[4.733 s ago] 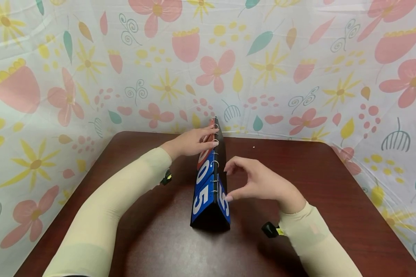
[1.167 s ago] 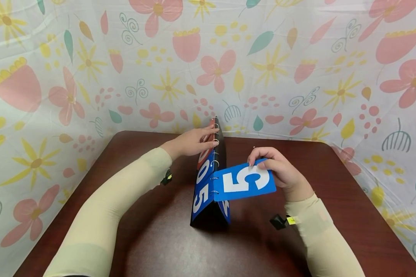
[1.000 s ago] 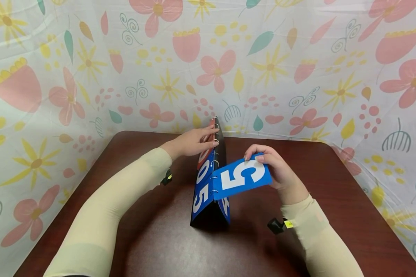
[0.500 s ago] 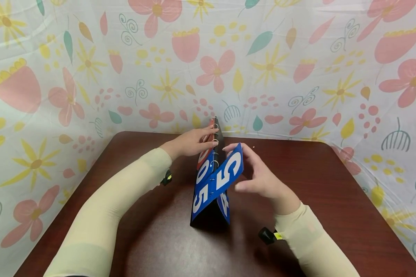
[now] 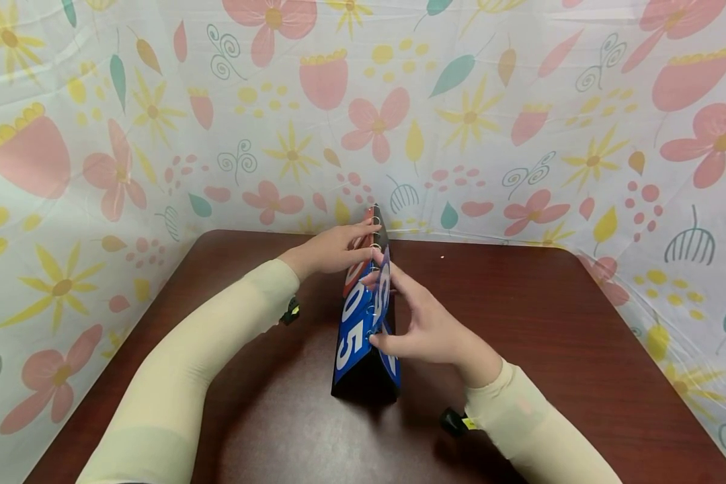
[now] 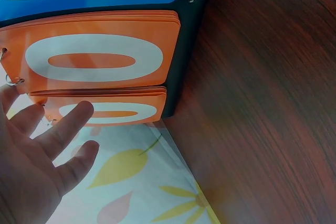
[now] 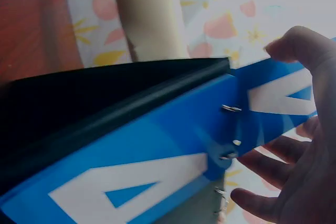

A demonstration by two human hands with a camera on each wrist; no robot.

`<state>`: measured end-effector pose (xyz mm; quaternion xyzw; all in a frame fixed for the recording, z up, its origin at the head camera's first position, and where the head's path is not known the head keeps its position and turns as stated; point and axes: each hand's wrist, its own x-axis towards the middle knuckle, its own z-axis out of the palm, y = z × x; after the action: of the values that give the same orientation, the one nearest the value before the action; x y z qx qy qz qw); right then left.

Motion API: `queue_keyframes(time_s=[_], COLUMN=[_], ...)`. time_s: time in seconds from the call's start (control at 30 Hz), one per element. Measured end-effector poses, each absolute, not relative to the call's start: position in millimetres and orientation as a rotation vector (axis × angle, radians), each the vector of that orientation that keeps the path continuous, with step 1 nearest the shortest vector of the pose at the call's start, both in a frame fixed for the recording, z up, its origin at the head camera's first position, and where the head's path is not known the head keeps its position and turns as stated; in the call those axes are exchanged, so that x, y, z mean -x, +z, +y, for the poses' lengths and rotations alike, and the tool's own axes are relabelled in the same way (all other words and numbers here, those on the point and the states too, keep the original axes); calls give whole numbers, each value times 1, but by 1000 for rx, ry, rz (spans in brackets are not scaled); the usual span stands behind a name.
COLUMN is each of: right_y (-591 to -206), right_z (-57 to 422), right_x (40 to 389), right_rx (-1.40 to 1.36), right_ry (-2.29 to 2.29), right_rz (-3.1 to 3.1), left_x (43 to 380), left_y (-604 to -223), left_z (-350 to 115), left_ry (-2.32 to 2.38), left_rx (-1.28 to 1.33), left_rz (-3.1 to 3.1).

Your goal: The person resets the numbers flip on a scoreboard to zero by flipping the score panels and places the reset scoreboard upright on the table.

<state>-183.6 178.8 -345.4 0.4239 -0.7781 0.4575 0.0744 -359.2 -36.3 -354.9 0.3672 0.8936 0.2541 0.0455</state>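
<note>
A tent-shaped flip scoreboard point(image 5: 353, 323) stands on the table, its number cards hung on metal rings along the ridge. My left hand point(image 5: 333, 249) rests at the far part of the ridge, fingers extended beside the orange zero cards point(image 6: 94, 59). My right hand point(image 5: 435, 326) curves around a raised blue number card point(image 5: 382, 289) at the near end, its fingers against the card and its thumb apart near the ridge. From the right wrist, that card point(image 7: 278, 100) shows a white 4, and another blue 4 card point(image 7: 136, 166) lies on the right face. A blue 5 faces left.
The scoreboard sits mid-table on a dark reddish-brown table point(image 5: 490, 289). A floral curtain point(image 5: 460, 134) hangs behind and beside it. A small black wrist camera point(image 5: 454, 422) hangs under the right sleeve.
The right hand took the blue 5 card from the right face, lifted it out, then swung it up to the ridge, letting its thumb come off. The left hand stays put.
</note>
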Motion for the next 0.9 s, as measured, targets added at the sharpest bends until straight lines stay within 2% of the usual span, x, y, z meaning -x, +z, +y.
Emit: queue_keyframes(time_s=[0.5,0.9], right_y=[-361,-367], right_z=[162,162], right_x=[183,188], right_rx=[-1342,-1371], right_ry=[1037,1028], right_rz=[-2347,-2287], left_x=[358,359], left_y=[-355,-356], left_z=[-38,-37], left_ry=[818,766], left_rx=[-1121,-1137], left_rz=[2697,2739])
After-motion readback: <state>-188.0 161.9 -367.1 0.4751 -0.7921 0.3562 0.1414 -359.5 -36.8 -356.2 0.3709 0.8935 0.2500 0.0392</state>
